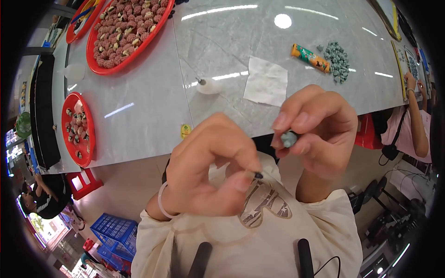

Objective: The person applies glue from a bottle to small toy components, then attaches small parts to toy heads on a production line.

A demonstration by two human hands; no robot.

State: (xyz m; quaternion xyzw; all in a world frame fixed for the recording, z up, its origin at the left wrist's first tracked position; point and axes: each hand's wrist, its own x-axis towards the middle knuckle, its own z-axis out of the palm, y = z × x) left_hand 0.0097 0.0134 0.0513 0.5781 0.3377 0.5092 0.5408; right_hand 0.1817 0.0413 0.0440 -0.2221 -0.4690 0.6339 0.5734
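My right hand [324, 132] is raised above the near table edge, its thumb and fingers pinching a small grey-green molded piece [289, 138]. A dark spot shows on the side of that piece. Lower and to the left, my left hand [208, 167] is closed in a pinch. A tiny black bit [258, 175] sticks out at its thumb and fingertip; its kind is too small to make out. The two hands are close together but apart. Beyond them on the table lie a white paper sheet [266, 82] and a small squeeze bottle [208, 86] with a dark tip.
Grey-green pieces [338, 62] are heaped at the far right beside an orange and green tube [309, 57]. A large red tray [104, 70] and a smaller one [91, 139] hold pinkish pieces at left. A yellow packet [186, 130] lies near the edge. Another person [415, 125] works at right.
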